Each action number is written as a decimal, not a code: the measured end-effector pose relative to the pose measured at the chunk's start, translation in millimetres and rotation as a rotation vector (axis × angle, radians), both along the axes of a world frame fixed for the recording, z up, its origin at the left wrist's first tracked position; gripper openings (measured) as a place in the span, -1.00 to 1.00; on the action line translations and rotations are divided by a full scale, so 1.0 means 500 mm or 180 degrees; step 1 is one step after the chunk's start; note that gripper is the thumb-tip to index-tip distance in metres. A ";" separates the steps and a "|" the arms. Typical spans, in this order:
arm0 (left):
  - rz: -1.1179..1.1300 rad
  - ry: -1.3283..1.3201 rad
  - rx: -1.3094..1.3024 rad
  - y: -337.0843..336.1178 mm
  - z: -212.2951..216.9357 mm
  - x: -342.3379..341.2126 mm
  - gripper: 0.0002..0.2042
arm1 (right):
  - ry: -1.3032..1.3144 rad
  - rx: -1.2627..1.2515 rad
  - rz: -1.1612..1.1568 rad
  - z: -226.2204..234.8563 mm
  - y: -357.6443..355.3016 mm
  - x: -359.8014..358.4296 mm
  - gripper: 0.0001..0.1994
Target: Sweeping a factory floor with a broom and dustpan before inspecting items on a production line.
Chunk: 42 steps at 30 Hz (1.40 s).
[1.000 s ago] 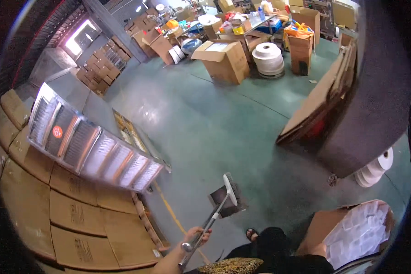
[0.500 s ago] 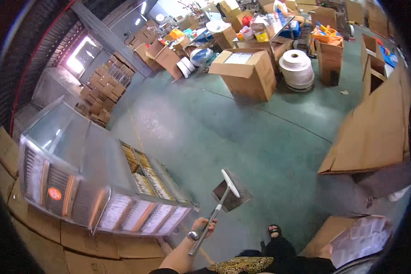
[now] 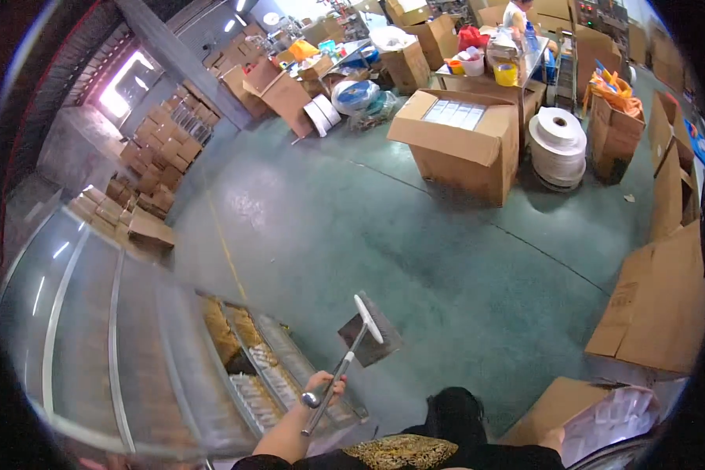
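My left hand (image 3: 327,387) is closed around the grey pole of a long-handled tool (image 3: 342,366). A white crossbar and a dark, flat, square sheet form the tool's far end, held above the green floor. A shiny round piece sits at my left wrist. My right hand (image 3: 554,440) is at the near edge of an open cardboard carton (image 3: 542,409) at my right side, gripping it; its fingers are partly hidden. Clear plastic pieces (image 3: 615,419) fill the carton.
A metal-framed rack with clear panels (image 3: 86,313) and slatted trays (image 3: 262,360) stands close at left. Ahead are a large open carton (image 3: 466,160), white rolls (image 3: 558,149) and a loaded worktable with a person (image 3: 517,17) behind. Tall cardboard (image 3: 658,301) lines the right side.
The view has swung and moved forward: the rack is nearer at left, the far cartons and rolls sit further right. The tool and carton stay with me.
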<state>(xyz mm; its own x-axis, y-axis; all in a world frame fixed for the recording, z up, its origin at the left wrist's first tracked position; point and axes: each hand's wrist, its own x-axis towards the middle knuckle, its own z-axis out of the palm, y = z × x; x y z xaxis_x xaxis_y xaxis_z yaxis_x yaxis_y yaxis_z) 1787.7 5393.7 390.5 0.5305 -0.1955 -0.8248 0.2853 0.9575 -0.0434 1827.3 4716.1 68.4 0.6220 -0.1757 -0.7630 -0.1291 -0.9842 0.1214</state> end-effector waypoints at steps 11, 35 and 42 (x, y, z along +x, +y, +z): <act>0.0607 0.0378 0.0240 0.672 0.014 0.356 -0.73 | -0.0025 0.0108 0.0168 -0.041 0.671 0.421 -0.74; 0.0893 -0.0019 0.0150 1.919 -0.045 0.940 -0.71 | -0.0794 0.0273 -0.1637 0.005 1.920 1.178 -0.72; 0.1262 -0.0357 0.0392 2.409 -0.027 1.083 -0.63 | -0.0794 0.0928 -0.1763 0.137 2.552 1.491 -0.76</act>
